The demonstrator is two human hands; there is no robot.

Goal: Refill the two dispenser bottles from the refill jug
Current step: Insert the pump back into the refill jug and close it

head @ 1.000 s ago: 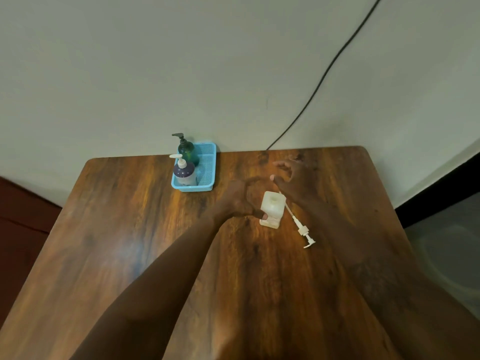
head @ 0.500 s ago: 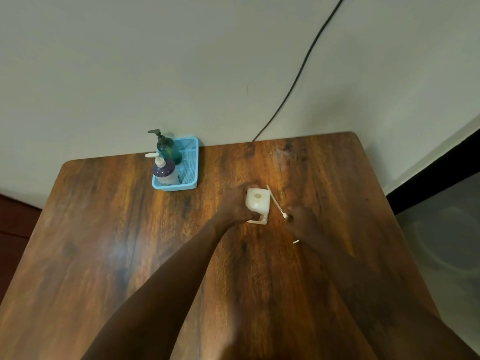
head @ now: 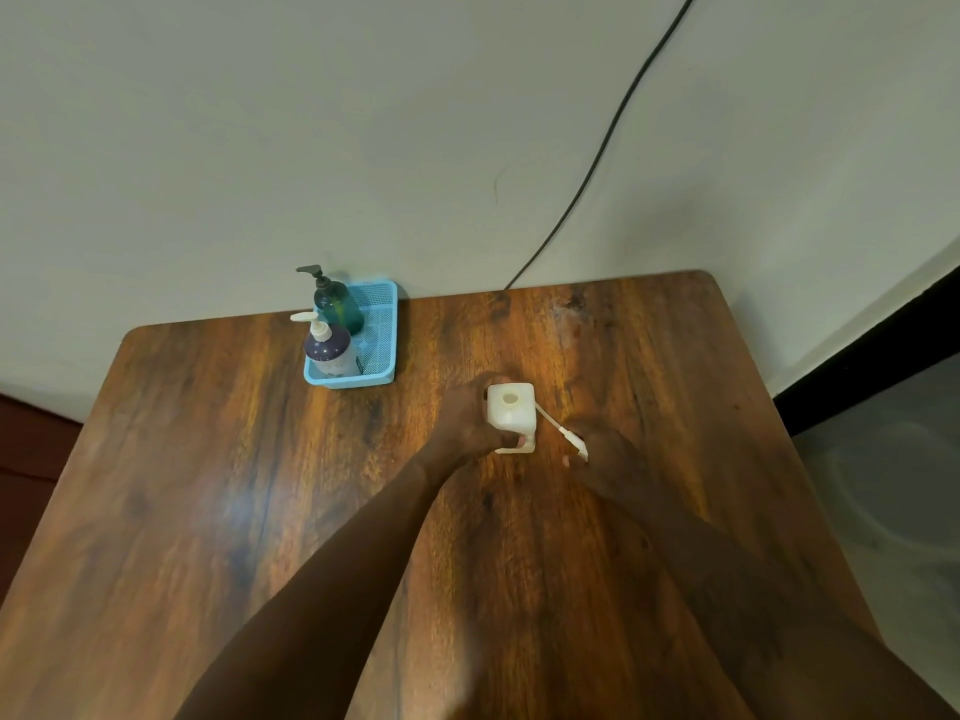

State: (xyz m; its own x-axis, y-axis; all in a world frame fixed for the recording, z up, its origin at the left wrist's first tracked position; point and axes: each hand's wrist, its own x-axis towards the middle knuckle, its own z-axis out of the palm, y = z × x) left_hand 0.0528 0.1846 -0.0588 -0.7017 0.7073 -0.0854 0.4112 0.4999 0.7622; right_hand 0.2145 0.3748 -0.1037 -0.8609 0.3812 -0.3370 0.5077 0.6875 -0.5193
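Observation:
A small white refill jug [head: 510, 414] stands upright on the wooden table [head: 208, 485], its round mouth uncapped. My left hand [head: 470, 426] grips its left side and handle. My right hand [head: 605, 452] holds a white pump head with its long tube [head: 558, 427]; the tube slants up toward the jug and sits outside its mouth. Two dispenser bottles stand in a blue basket [head: 382, 345] at the back: a green one with a black pump [head: 335, 301] and a purple one with a white pump [head: 328, 345].
A black cable [head: 597, 163] runs down the pale wall to the table's back edge. The table's right edge borders a grey floor [head: 883, 485] below a dark skirting strip.
My right hand came down from behind the jug and picked the pump head up off the table. The left hand kept its grip on the jug.

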